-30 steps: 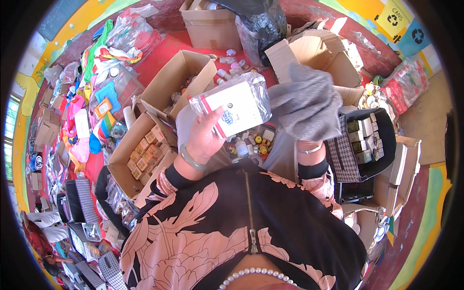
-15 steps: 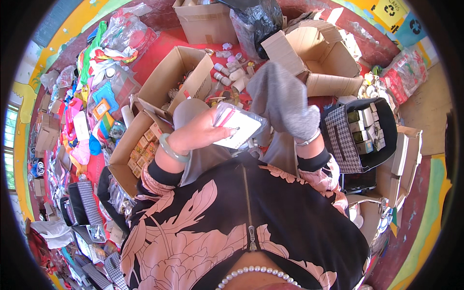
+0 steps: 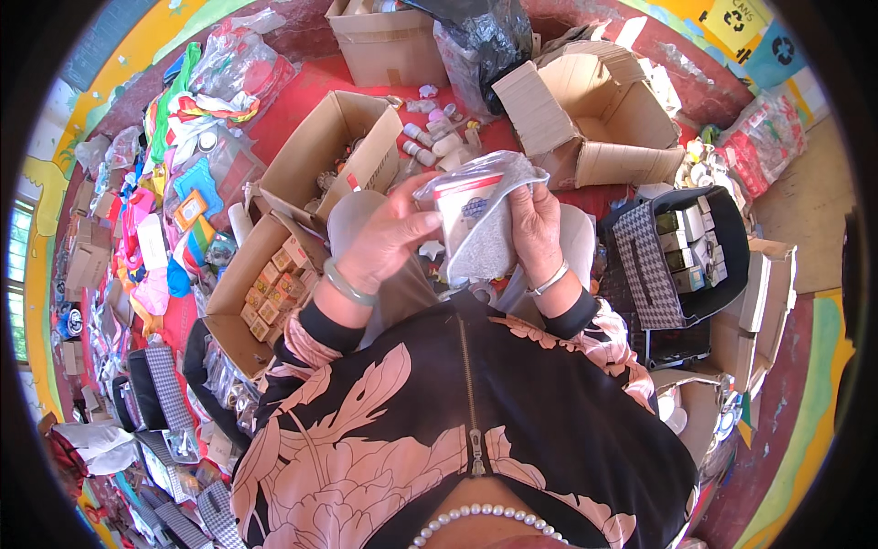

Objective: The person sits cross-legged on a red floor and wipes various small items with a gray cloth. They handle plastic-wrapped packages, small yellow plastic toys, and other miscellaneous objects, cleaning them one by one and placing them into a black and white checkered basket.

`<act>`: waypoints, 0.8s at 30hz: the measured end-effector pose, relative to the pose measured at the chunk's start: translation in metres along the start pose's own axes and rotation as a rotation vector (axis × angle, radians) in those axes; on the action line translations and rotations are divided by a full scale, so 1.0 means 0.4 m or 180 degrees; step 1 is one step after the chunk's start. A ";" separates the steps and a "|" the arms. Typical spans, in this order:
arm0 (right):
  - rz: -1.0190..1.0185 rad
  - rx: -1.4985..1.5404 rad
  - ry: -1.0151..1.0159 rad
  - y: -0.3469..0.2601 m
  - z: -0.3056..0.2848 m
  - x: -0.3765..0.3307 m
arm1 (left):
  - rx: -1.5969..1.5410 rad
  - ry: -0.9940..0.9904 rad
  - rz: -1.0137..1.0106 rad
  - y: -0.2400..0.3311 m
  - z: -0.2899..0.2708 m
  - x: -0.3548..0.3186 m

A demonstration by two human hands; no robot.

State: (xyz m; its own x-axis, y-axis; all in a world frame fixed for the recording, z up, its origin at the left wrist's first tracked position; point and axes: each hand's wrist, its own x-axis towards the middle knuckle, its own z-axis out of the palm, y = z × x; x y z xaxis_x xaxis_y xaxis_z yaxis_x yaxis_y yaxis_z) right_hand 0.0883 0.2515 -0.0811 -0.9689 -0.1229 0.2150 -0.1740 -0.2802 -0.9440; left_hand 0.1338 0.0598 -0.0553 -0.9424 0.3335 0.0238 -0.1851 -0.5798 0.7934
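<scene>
Up close in front of the chest, both hands grip 1 clear plastic zip bag (image 3: 483, 215) that holds a grey fabric piece and a small white card. Left hand (image 3: 395, 240) closes around the bag's left edge, thumb on its front, a pale green bangle (image 3: 347, 284) on that wrist. Right hand (image 3: 538, 227) clasps the bag's right side with fingers curled over the plastic, a silver bracelet (image 3: 550, 280) at the wrist. Bag stands roughly upright, tilted slightly, its top corner pointing toward the far boxes.

Beneath the hands lies a red floor covering (image 3: 302, 78) crowded with goods. To the left, an open brown cardboard box of small packets (image 3: 265, 284) sits near another open cardboard box (image 3: 329, 160). Small white bottles (image 3: 437, 142) lie just beyond the bag. To the right stands a black checked basket of small boxes (image 3: 681, 252), with a large empty cardboard carton (image 3: 594, 119) behind it.
</scene>
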 end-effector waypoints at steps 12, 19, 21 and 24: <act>-0.0206 -0.0579 0.0754 0.049 -0.006 0.014 | 0.0213 0.0373 0.0013 -0.120 0.064 -0.003; 0.0169 0.0643 0.0589 0.060 -0.086 0.045 | -0.0036 0.0437 -0.0153 -0.086 0.065 -0.011; 0.0632 0.1616 0.0463 -0.002 -0.104 0.065 | 0.0007 0.0336 -0.0183 -0.054 0.053 -0.017; 0.0796 0.2305 -0.0305 -0.002 -0.212 0.108 | 0.1159 0.0093 0.0049 -0.021 0.014 -0.021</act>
State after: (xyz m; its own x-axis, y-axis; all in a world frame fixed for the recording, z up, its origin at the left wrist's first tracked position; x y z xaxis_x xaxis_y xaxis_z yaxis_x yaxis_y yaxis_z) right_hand 0.0318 0.3271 -0.0922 -0.9390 -0.3371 0.0685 0.2389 -0.7822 -0.5754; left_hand 0.1450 0.0659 -0.0586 -0.9529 0.3023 0.0243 -0.0645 -0.2803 0.9577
